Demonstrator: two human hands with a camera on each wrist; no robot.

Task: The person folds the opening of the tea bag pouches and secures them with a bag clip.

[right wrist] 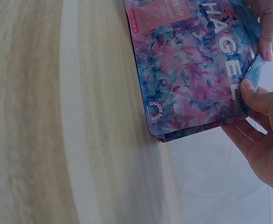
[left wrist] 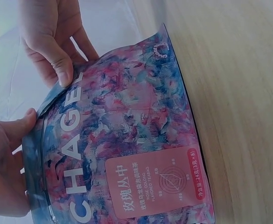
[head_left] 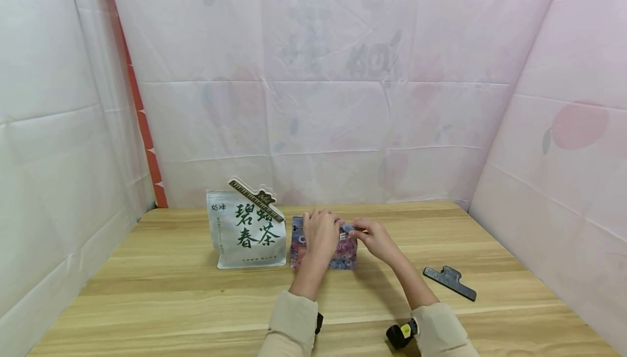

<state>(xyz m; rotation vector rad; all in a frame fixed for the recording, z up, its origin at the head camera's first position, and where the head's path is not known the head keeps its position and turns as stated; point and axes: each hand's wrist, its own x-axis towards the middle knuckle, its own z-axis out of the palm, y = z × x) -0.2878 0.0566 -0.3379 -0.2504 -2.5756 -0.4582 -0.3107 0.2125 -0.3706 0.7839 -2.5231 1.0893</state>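
A pink and blue tea pouch (head_left: 346, 249) with white lettering stands upright on the wooden table. My left hand (head_left: 320, 233) holds its top edge between thumb and fingers and covers part of its front in the head view. At the top right corner, my right hand (head_left: 376, 238) pinches a flap folded down over the front. The right wrist view shows the right thumb on this flap, with fingers behind the pouch (right wrist: 187, 79). In the left wrist view, the left hand (left wrist: 5, 163) grips the top band of the pouch (left wrist: 127, 102).
Left of the pouch stands a white tea bag (head_left: 247, 253) with green characters, a wide clip (head_left: 257, 199) set slantwise on its top right corner. A dark clip (head_left: 449, 282) lies on the table (head_left: 161, 302) at the right. White sheets (head_left: 313, 117) hang around the table.
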